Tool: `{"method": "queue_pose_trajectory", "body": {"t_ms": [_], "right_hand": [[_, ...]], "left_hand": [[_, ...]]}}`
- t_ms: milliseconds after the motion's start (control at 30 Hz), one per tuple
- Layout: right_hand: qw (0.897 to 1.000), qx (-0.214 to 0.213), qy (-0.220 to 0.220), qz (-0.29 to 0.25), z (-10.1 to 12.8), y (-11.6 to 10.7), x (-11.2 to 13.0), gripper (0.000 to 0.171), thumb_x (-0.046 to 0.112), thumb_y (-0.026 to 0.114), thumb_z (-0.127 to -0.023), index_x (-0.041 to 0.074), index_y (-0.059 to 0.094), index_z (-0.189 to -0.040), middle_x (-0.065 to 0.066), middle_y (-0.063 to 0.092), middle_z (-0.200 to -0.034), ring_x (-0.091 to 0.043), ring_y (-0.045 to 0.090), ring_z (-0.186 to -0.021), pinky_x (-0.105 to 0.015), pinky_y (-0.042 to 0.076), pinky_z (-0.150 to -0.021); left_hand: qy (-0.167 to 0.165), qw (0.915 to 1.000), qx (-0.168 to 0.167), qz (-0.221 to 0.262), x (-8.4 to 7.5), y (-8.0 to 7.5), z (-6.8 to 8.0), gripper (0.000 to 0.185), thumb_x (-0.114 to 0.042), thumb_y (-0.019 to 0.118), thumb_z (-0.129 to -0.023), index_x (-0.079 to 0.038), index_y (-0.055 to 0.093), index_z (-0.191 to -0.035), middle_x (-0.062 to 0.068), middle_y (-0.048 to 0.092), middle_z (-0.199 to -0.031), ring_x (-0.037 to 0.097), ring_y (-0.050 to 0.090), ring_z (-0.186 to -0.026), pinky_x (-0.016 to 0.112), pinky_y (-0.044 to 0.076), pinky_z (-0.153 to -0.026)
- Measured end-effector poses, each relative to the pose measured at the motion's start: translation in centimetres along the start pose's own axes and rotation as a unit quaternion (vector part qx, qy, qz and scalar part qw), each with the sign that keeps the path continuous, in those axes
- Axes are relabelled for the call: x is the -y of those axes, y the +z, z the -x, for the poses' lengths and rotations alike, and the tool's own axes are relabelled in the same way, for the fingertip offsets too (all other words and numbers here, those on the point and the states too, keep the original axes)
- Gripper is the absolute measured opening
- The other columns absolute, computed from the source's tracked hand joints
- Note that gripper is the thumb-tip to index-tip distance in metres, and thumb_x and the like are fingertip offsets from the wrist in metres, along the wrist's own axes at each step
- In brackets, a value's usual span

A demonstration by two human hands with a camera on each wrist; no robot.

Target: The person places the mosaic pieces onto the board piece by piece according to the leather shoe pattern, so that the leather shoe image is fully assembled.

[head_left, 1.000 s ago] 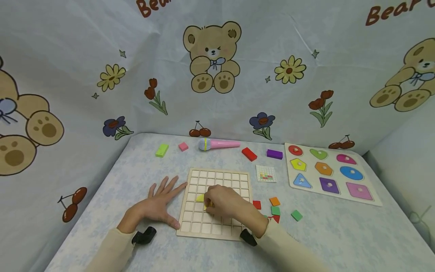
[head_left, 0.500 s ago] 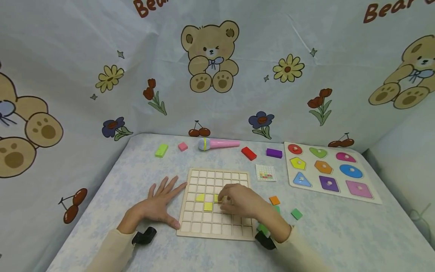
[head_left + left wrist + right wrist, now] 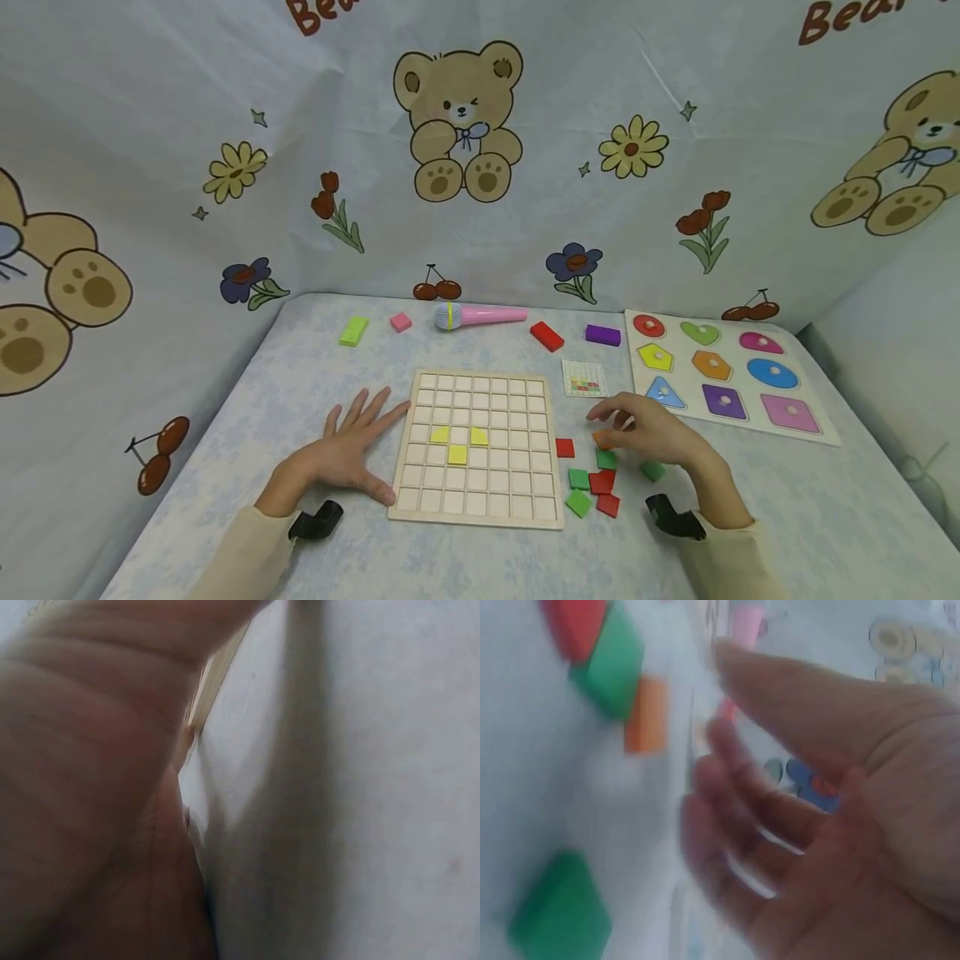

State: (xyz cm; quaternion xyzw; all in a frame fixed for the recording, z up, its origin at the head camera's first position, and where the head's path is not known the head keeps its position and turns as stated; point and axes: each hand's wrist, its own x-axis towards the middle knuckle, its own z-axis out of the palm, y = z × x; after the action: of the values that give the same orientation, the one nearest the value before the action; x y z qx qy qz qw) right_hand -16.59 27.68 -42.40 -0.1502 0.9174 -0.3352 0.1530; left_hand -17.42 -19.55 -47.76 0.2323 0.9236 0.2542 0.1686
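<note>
My left hand (image 3: 345, 454) lies spread flat, thumb and a fingertip right at the left edge of the wooden grid board (image 3: 450, 523). Yellow tiles sit in three of its cells: a left tile (image 3: 440, 434), a lower tile (image 3: 457, 455) and a right tile (image 3: 478, 437). Right of the board, my right hand (image 3: 652, 429) hovers with loosely bent fingers, nothing between them. Beneath its fingertips is an orange tile (image 3: 646, 716), partly covered in the head view. Close by lie a green tile (image 3: 606, 459) and another green tile (image 3: 652, 472), half hidden by the hand.
Red tiles (image 3: 602, 482) and more green tiles (image 3: 578, 502) lie along the board's right side. Behind are a pattern card (image 3: 585, 379), a shape puzzle (image 3: 750, 421), a pink toy microphone (image 3: 491, 315), and red (image 3: 547, 336), purple (image 3: 603, 335), lime (image 3: 353, 331) and pink blocks (image 3: 401, 322).
My right hand has gone from the board's middle out to the loose tiles on the right, leaving a third yellow tile in the grid. The left hand has stayed in place.
</note>
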Motion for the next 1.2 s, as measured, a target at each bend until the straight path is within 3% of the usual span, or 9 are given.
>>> {"method": "queue_pose_trajectory", "body": {"t_ms": [167,267,433,633,767,967,1200], "right_hand": [[0.999,0.036,0.028,-0.023,0.3,-0.4,-1.3,0.026,0.009,0.076,-0.087,0.009,0.072,-0.112,-0.005,0.065,-0.106,-0.023,0.054,-0.094,-0.034,0.050,-0.079],[0.999,0.033,0.029,-0.021,0.3,-0.2,-1.5,0.025,0.004,0.075,-0.086,0.008,0.071,-0.110,-0.006,0.064,-0.105,-0.024,0.054,-0.094,-0.035,0.049,-0.081],[0.999,0.018,0.034,0.006,-0.2,0.3,-1.4,0.023,0.002,0.074,-0.085,0.011,0.071,-0.105,-0.004,0.061,-0.095,-0.021,0.053,-0.086,-0.029,0.048,-0.071],[0.998,0.003,0.047,0.048,-0.5,0.3,-1.2,0.020,0.012,0.080,-0.084,0.014,0.072,-0.102,0.000,0.061,-0.086,-0.018,0.051,-0.077,-0.025,0.045,-0.063],[0.997,-0.011,0.024,0.066,-1.2,0.6,-0.3,0.019,0.017,0.080,-0.084,0.016,0.071,-0.100,0.003,0.062,-0.087,-0.016,0.051,-0.074,-0.023,0.045,-0.060],[0.996,0.004,-0.047,0.076,-2.7,2.7,3.7,0.018,0.018,0.078,-0.086,0.016,0.071,-0.102,0.006,0.063,-0.088,-0.013,0.053,-0.070,-0.023,0.048,-0.058],[0.982,0.034,-0.141,0.124,-5.8,6.1,9.3,0.012,0.020,0.075,-0.088,0.018,0.072,-0.100,0.008,0.067,-0.092,-0.011,0.055,-0.073,-0.023,0.048,-0.065]], "left_hand": [[0.001,0.9998,0.011,0.017,-0.5,-0.3,0.3,0.133,-0.069,0.086,-0.056,-0.026,0.018,-0.162,0.014,-0.005,-0.169,0.046,-0.017,-0.152,0.075,-0.013,-0.109],[0.002,0.9997,0.011,0.019,-0.7,-0.4,0.5,0.132,-0.068,0.087,-0.057,-0.025,0.019,-0.162,0.015,-0.004,-0.169,0.047,-0.016,-0.151,0.075,-0.013,-0.109],[0.003,0.9998,0.008,0.019,-0.7,-0.5,0.6,0.132,-0.067,0.087,-0.057,-0.025,0.019,-0.162,0.016,-0.004,-0.169,0.048,-0.016,-0.151,0.076,-0.013,-0.108],[-0.001,0.9999,0.010,0.010,-0.7,-0.6,0.5,0.133,-0.068,0.087,-0.057,-0.026,0.017,-0.162,0.014,-0.005,-0.169,0.046,-0.016,-0.152,0.075,-0.012,-0.110],[0.008,0.9998,0.002,0.016,-0.1,-0.2,0.3,0.134,-0.075,0.084,-0.054,-0.031,0.017,-0.162,0.011,-0.005,-0.170,0.043,-0.017,-0.152,0.075,-0.014,-0.109],[0.011,0.9997,0.008,0.020,-0.3,-0.5,0.3,0.132,-0.073,0.084,-0.056,-0.030,0.018,-0.162,0.013,-0.004,-0.170,0.045,-0.017,-0.152,0.075,-0.014,-0.108],[0.008,0.9998,0.012,0.013,-1.1,-1.1,0.5,0.131,-0.067,0.087,-0.058,-0.024,0.020,-0.162,0.017,-0.003,-0.169,0.048,-0.015,-0.151,0.076,-0.011,-0.109]]}}
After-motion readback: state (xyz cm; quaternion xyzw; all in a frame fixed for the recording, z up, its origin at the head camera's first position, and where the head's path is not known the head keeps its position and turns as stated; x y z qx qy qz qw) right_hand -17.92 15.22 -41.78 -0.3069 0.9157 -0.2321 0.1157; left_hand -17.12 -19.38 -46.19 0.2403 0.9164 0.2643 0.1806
